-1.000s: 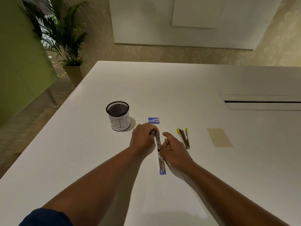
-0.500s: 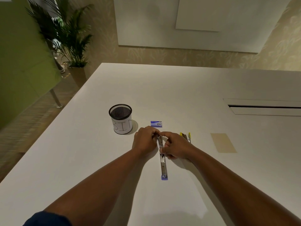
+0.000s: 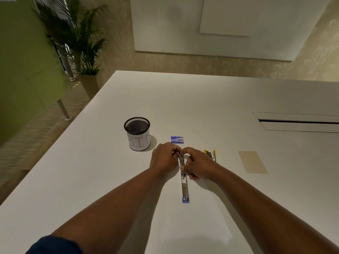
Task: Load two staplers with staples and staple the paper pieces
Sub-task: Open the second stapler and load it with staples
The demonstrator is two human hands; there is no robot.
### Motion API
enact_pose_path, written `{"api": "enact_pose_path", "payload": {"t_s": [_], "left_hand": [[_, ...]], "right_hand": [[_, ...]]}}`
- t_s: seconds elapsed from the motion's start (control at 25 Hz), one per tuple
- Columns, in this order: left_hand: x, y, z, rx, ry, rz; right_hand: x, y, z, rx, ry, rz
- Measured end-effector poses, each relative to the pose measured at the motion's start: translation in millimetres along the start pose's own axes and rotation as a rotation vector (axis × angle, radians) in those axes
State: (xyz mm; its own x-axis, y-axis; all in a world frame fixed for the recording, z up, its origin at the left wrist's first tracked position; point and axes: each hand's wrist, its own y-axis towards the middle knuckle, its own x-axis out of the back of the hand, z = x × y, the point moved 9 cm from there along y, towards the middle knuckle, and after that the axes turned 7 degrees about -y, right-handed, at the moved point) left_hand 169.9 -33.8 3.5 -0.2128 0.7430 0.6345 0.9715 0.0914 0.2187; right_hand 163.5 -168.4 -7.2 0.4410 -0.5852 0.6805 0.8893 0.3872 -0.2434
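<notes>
White table [image 3: 211, 99] stretches wide and bare toward its far edge. Left hand [image 3: 164, 159] and right hand [image 3: 197, 165] both pinch the opened blue-ended metal stapler [image 3: 184, 184] lying mid-table. Black mesh cup [image 3: 138, 133] reads "BIN"; small blue staple box [image 3: 177, 139], print perhaps "Kangaro".

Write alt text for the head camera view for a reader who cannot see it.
Both hands, left hand and right hand, grip the far half of a blue stapler opened flat on a white table. Beyond them lie a staple box and a mesh cup labelled BIN; a yellow stapler and tan paper sit to the right.
</notes>
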Motion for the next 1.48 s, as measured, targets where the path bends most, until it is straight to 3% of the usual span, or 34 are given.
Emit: {"api": "enact_pose_path", "payload": {"t_s": [0.36, 0.6, 0.88, 1.24, 1.48], "left_hand": [[-1, -1, 0, 0.043, -0.046, 0.029], [0, -3, -1, 0.078, -0.07, 0.04], [0, -2, 1, 0.095, -0.085, 0.034], [-2, -1, 2, 0.075, -0.073, 0.032], [-4, -1, 3, 0.052, -0.074, 0.024]], "right_hand": [[-2, -5, 0, 0.046, -0.011, -0.077], [5, -18, 10, 0.127, -0.116, -0.24], [-2, -34, 4, 0.073, 0.172, -0.389], [-7, -47, 0, 0.191, 0.189, -0.394], [-3, -42, -12, 0.127, 0.444, -0.465]]}}
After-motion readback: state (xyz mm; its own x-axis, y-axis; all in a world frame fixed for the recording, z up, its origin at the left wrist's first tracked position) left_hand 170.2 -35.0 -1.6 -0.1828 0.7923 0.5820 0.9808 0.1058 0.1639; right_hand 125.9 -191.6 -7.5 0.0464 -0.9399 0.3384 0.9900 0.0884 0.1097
